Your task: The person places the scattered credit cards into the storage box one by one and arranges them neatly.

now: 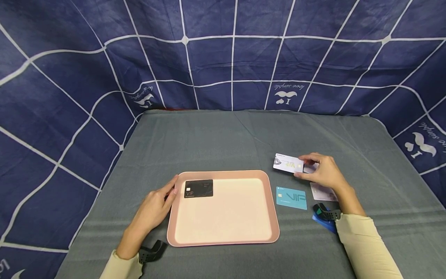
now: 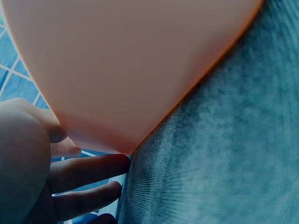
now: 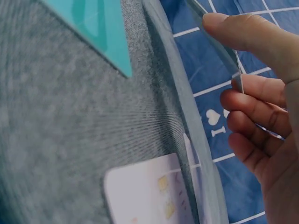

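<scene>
My right hand (image 1: 324,170) pinches a white VIP card (image 1: 288,163) by its right end between thumb and fingers, over the cloth. In the right wrist view the card (image 3: 224,56) shows nearly edge-on, tilted. Partly behind this hand lies another pale card (image 1: 311,167). My left hand (image 1: 153,209) touches the left rim of a pink tray (image 1: 223,241), its fingers fairly straight near the far left corner. Inside that corner of the tray lies a black VIP card (image 1: 199,189). To the tray's right is a teal VIP card (image 1: 291,198).
Below my right hand lies a pale pinkish card (image 1: 322,192). A blue card (image 1: 325,224) is partly hidden under the right wrist's black strap (image 1: 327,213). Grey cloth (image 1: 195,135) covers the table, and a blue checked curtain (image 1: 216,62) hangs around its back and sides.
</scene>
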`<state>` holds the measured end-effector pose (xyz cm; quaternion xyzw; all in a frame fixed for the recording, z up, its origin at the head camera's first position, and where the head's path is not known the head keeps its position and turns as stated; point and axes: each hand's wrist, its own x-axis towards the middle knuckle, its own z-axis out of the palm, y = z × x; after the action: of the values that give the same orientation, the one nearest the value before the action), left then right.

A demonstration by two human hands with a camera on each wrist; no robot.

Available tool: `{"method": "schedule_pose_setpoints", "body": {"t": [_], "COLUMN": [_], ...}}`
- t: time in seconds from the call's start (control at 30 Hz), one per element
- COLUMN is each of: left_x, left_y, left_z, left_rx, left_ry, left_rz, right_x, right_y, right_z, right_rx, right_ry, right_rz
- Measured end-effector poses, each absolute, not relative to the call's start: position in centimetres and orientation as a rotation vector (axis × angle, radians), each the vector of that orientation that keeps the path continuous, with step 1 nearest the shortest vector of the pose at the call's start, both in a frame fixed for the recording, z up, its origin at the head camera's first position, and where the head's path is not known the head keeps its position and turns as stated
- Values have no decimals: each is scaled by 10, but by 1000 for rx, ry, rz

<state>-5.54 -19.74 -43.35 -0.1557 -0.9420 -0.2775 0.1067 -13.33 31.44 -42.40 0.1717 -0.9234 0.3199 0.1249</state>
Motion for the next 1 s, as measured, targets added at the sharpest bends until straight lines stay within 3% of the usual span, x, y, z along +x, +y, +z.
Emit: {"method": "schedule_pose_setpoints", "body": {"t": [1.0], "left_x": [-57], "left_y": [-199], "left_z": [-435], "left_rx": [-475], "left_ry": [-2760], "left_rz": [-834], "right_x": [-129], "right_y": [299], "right_z": [-405], "right_rx": [610], "right_ry": [-2603], "right_rz": [914]}}
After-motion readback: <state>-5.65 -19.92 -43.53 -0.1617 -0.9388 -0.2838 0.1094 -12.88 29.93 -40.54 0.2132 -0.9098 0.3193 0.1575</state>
